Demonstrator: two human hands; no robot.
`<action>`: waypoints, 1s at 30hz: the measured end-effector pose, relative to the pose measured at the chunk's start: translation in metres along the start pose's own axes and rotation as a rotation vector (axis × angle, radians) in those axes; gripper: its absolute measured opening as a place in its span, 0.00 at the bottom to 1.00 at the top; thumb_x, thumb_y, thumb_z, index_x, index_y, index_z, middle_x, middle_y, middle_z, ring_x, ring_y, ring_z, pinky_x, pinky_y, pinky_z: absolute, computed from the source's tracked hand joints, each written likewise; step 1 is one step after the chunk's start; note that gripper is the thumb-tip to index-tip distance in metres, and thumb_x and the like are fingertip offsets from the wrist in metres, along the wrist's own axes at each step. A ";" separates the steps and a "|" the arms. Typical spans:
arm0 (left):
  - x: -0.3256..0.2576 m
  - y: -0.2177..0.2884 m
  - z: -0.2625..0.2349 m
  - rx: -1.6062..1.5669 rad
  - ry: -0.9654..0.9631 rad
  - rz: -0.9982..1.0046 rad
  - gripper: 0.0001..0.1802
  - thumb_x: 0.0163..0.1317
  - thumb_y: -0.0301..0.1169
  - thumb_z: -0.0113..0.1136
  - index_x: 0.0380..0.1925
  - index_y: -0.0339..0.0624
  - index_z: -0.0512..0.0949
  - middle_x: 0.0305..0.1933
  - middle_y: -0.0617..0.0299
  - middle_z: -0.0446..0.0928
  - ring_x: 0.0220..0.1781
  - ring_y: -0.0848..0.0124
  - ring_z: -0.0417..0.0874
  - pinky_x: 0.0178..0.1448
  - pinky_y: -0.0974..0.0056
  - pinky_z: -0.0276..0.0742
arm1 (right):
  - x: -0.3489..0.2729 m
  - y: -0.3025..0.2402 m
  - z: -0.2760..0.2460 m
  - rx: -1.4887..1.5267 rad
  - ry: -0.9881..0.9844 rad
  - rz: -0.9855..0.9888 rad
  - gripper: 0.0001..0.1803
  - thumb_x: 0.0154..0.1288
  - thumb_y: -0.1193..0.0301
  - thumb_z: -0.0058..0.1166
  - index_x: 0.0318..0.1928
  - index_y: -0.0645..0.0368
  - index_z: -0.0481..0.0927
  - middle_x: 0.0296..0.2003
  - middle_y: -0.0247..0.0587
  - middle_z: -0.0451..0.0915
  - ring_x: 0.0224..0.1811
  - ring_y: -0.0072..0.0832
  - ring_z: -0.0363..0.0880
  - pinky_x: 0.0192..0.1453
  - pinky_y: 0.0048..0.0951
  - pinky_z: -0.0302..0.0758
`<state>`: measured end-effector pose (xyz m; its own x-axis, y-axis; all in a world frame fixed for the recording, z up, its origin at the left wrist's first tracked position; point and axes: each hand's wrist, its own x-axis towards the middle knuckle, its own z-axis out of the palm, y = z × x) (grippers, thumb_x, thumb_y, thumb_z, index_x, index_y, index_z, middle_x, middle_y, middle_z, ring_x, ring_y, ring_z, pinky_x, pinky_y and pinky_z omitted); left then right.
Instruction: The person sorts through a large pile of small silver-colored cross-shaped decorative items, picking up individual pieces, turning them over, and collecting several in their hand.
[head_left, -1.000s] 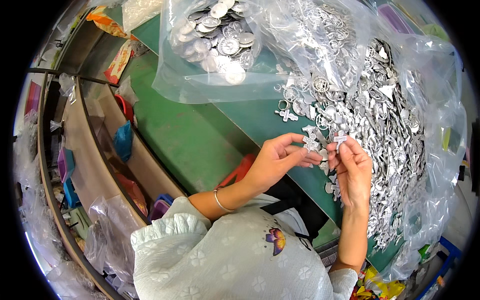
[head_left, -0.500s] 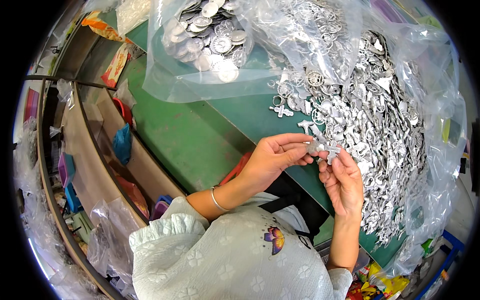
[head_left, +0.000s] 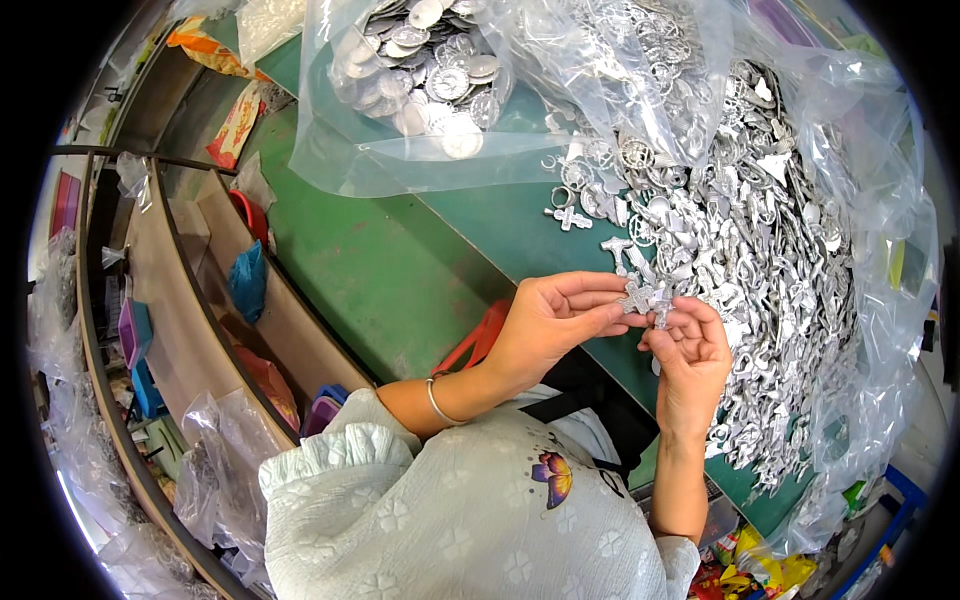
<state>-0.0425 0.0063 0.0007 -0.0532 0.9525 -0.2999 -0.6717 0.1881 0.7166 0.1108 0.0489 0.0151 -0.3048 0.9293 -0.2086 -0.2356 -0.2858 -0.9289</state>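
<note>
I see a small silver cross charm point(head_left: 638, 296), metal, pinched upright btwn fingertips of both hands, just above green tabletop, right beside the big pile of silver charms point(head_left: 760, 260).

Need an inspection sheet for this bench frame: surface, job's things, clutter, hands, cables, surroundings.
Surface: green tabletop, bare on the near left part.
Job's things: small silver metal cross-shaped charm pinched between both hands; big loose heap of silver metal charms lying on clear plastic sheeting.
Clutter: clear plastic bag of round silver discs at the far edge; single silver cross lying apart from the heap.
Hands: left hand and right hand meet at the charm, fingertips closed on it; thin bangle on the left wrist.
Cables: nothing seen.
Surroundings: wooden shelving on the left with coloured bags; colourful packets low on the right.
</note>
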 end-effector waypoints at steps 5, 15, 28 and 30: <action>0.000 0.000 0.000 -0.012 -0.006 -0.001 0.16 0.59 0.22 0.51 0.48 0.26 0.69 0.45 0.48 0.75 0.45 0.63 0.80 0.49 0.66 0.77 | -0.004 -0.001 0.004 -0.150 0.045 -0.085 0.21 0.48 0.91 0.55 0.44 0.69 0.69 0.36 0.42 0.74 0.37 0.21 0.74 0.43 0.21 0.73; 0.002 -0.012 0.002 -0.450 -0.175 -0.168 0.18 0.67 0.38 0.41 0.51 0.37 0.65 0.44 0.63 0.66 0.47 0.74 0.68 0.52 0.64 0.66 | -0.005 0.004 0.012 -0.743 -0.049 -0.439 0.19 0.42 0.86 0.61 0.39 0.67 0.75 0.32 0.41 0.75 0.34 0.26 0.73 0.39 0.22 0.71; -0.011 -0.011 -0.017 -0.169 -0.060 -0.090 0.17 0.67 0.36 0.42 0.51 0.38 0.66 0.24 0.66 0.63 0.22 0.79 0.60 0.26 0.74 0.58 | 0.098 0.019 0.044 -1.473 -0.187 -0.761 0.11 0.50 0.72 0.57 0.35 0.63 0.75 0.36 0.42 0.73 0.40 0.37 0.68 0.43 0.35 0.62; -0.012 -0.006 -0.020 -0.148 -0.075 -0.077 0.18 0.67 0.35 0.42 0.54 0.38 0.64 0.25 0.65 0.63 0.23 0.79 0.60 0.27 0.74 0.58 | 0.103 0.021 0.040 -1.533 -0.195 -0.801 0.07 0.51 0.74 0.55 0.31 0.63 0.75 0.34 0.41 0.74 0.38 0.36 0.69 0.42 0.35 0.62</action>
<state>-0.0527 -0.0108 -0.0130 0.0541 0.9530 -0.2982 -0.7731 0.2289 0.5916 0.0374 0.1289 -0.0132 -0.6841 0.6457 0.3393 0.6085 0.7617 -0.2227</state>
